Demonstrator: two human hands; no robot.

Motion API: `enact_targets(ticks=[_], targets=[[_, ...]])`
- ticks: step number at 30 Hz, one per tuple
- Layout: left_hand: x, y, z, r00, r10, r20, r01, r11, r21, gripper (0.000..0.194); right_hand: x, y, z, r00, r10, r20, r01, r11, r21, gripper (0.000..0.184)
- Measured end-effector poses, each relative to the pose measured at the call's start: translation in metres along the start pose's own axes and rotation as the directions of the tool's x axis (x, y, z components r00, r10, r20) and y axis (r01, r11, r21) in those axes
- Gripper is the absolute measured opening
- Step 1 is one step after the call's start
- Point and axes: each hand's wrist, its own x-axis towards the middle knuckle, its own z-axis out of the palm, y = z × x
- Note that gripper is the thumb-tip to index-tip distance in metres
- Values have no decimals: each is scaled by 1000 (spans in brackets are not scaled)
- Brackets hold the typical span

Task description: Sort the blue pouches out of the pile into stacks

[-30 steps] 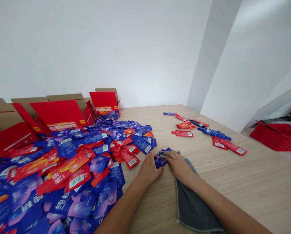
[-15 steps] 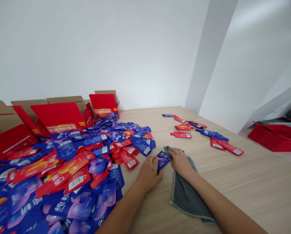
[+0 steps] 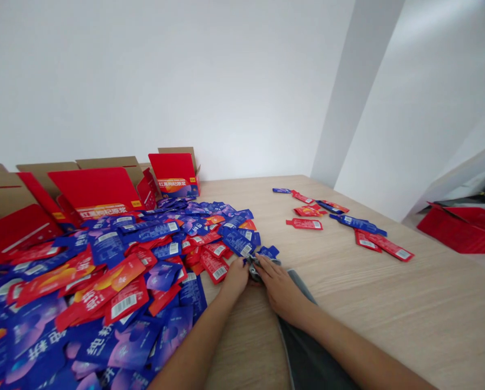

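Note:
My left hand (image 3: 236, 276) is closed, pinching one end of a blue sachet (image 3: 269, 252) at the right edge of the pile. Most of that sachet is hidden under a grey cloth (image 3: 311, 352) and my right hand (image 3: 280, 284). The fingers of my right hand press a bunched part of the cloth onto the sachet, close beside my left fingertips. The rest of the cloth trails toward me under my right forearm. To the left spreads a big heap of blue and red sachets (image 3: 124, 254), lying over one another.
Open red cartons (image 3: 96, 187) with brown flaps stand behind the heap, and another red carton (image 3: 174, 168) is near the wall. Several loose red and blue sachets (image 3: 305, 223) lie across the wooden table (image 3: 388, 303) to the right. Beyond its edge sits a red box (image 3: 461, 230).
My right hand has moved left with the cloth, over the sachet and up to my left hand. My left hand has shifted slightly left. The sachet is now mostly covered.

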Motion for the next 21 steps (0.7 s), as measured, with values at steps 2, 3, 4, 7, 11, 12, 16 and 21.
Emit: enact_targets(ticks=[2,3,4,7,11,12,16,21], targets=[[-1,-2,1,999,-40,2,40,999,15,12,5,7,-4,993,108,53,-104,991,-83,55],[-2,-2,2,997,-72,13,71,997,13,12,6,12,-7,987,152,61,-145,984,-104,54],[-3,-2,3,994,-109,30,108,994,7,13,5,15,-8,982,175,66,-168,980,-109,54],[-6,0,5,989,-142,48,142,990,0,14,0,16,-9,990,101,93,-97,994,-47,59],[-6,5,5,995,-98,33,98,995,2,13,-4,5,-9,995,20,94,-20,1000,4,62],[-7,6,5,990,-126,61,128,991,-27,13,-3,5,-10,995,36,92,-35,999,-9,60],[-16,8,9,972,-181,148,203,967,-152,9,4,12,-18,983,168,80,-157,980,-123,52],[-23,16,1,986,-93,139,130,947,-293,17,2,35,-18,969,245,8,-244,967,-75,53]])
